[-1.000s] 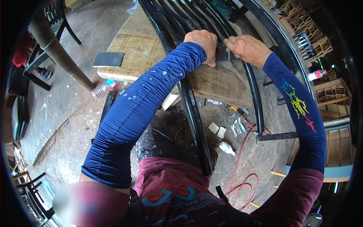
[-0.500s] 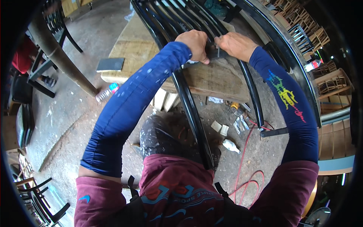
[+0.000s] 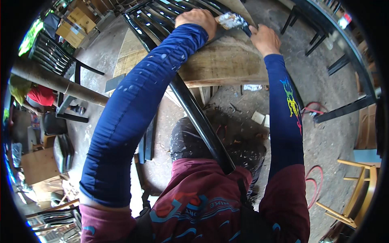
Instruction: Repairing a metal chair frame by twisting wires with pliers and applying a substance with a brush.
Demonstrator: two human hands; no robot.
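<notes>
Left hand point(image 3: 198, 20) over black chair frame point(image 3: 198, 117), right hand point(image 3: 266, 39) at its side, grips unclear.

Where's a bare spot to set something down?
The board shows bare wood near its front edge, between the black post and right forearm. On the floor, there's a bare patch between the black leg and yellow chair. Crowded: around the board's far part, with slats, brush, left hand and right hand.

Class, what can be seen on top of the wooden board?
A black slatted frame and, at the left edge, a dark flat block. Whatever the blue left sleeve covers cannot be seen.
</notes>
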